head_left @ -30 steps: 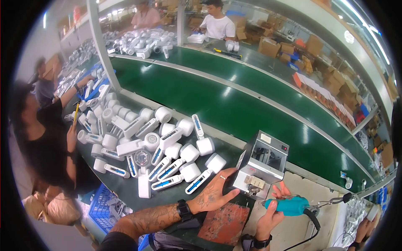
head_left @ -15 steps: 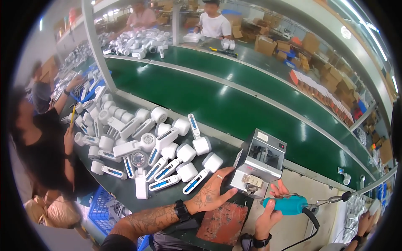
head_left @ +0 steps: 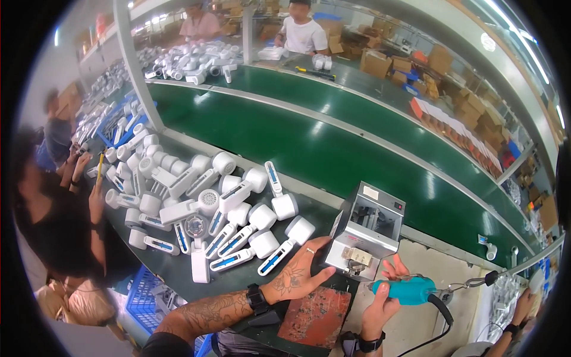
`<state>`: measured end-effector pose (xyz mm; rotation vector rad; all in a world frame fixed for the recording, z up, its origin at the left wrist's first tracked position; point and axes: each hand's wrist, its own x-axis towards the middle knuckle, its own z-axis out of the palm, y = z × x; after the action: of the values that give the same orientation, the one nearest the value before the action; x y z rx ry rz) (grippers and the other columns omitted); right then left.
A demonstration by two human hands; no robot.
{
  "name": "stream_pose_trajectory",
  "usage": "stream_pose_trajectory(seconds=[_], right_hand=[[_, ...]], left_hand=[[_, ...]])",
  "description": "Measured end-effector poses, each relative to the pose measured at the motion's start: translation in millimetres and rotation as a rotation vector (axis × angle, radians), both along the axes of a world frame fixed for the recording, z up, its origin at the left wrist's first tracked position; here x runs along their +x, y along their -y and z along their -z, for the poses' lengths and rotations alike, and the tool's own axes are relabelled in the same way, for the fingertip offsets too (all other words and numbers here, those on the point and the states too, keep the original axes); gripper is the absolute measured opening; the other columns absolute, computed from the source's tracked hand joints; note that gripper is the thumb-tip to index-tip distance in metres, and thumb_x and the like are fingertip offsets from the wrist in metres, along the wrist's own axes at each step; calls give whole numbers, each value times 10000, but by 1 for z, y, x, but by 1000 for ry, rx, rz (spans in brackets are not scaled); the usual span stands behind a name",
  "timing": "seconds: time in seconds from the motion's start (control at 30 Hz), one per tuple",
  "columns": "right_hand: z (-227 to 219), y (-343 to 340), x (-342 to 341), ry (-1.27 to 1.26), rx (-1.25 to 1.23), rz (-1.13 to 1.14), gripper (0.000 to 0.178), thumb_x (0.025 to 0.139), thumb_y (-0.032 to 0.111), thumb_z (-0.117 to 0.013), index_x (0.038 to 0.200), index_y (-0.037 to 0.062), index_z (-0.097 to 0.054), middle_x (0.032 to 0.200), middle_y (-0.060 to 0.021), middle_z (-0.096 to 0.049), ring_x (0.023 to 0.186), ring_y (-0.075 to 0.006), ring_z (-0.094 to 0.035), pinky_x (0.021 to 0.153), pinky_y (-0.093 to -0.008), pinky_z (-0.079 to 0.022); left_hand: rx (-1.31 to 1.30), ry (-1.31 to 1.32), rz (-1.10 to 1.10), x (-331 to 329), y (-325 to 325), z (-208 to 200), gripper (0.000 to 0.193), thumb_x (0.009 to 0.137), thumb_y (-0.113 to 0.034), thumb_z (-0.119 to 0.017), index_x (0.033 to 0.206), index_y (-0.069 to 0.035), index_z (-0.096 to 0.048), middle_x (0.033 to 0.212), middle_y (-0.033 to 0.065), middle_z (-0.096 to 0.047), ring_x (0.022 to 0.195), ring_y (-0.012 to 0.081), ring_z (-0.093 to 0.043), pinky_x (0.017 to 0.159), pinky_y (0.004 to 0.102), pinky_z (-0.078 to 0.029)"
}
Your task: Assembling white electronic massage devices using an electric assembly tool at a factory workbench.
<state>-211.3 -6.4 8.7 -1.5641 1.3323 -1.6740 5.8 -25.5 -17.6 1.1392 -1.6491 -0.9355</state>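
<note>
My right hand [head_left: 380, 306] is wrapped round a teal electric screwdriver [head_left: 405, 291], which hangs from a hook and cord at its right end. The screwdriver's tip points left, just below the front of a small grey metal screw feeder [head_left: 372, 223]. My left hand [head_left: 300, 275] has its fingers spread and holds nothing. Its fingertips lie at the feeder's left side; whether they touch it I cannot tell. Close to that hand, on its left, lies a white handheld fan body [head_left: 287, 246] with a blue strip inside its open handle.
Many similar white fan bodies [head_left: 238, 214] cover the bench to the left. A worn red plate [head_left: 315, 316] lies below the feeder. Beyond runs a green conveyor belt [head_left: 267, 131]. Co-workers stand left and across; another person's hand [head_left: 523, 306] shows at lower right.
My hands and the screwdriver have hardly moved. At left, a co-worker's raised arm has come down from the blue crate, hands now lower. The hand at far right has shifted slightly.
</note>
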Motion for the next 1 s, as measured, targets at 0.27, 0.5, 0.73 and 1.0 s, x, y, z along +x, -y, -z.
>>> stream_pose_trajectory(seconds=[0.27, 0.5, 0.73, 1.0], right_hand=[[0, -2, 0, 1, 3, -1, 677, 985, 362, -619, 1456, -51, -363, 1473, -214, -506, 1256, -295, -568, 1031, -414, -437], [0, 2, -1, -1, 11, 2, 670, 983, 372, -621, 1443, -54, -385, 1472, -212, -509, 1254, -293, -567, 1032, -413, -438], [-4, -1, 2, -28, -19, -22, 635, 994, 369, -593, 1420, -65, -411, 1475, -203, -508, 1265, -292, -561, 1038, -407, -427], [5, -2, 0, -167, -34, 46, 595, 1001, 349, -557, 1398, -78, -439, 1338, -188, -570, 1106, -273, -592, 923, -385, -479]], left_hand=[[-9, 9, -3, 0, -1, 1, 691, 973, -230, -700, 1512, 7, -337, 1395, 212, -478, 1297, 313, -526, 1107, 410, -433], [-20, 9, 0, 0, 3, 2, 694, 975, -233, -696, 1510, 16, -332, 1393, 215, -481, 1301, 319, -526, 1111, 410, -432], [-58, -28, -13, 3, 0, -3, 664, 976, -209, -684, 1496, 34, -351, 1371, 213, -507, 1269, 304, -542, 1092, 394, -437], [-89, -12, -19, 2, -2, 3, 672, 969, -232, -693, 1485, 42, -361, 1391, 230, -502, 1295, 320, -519, 1104, 396, -417]])
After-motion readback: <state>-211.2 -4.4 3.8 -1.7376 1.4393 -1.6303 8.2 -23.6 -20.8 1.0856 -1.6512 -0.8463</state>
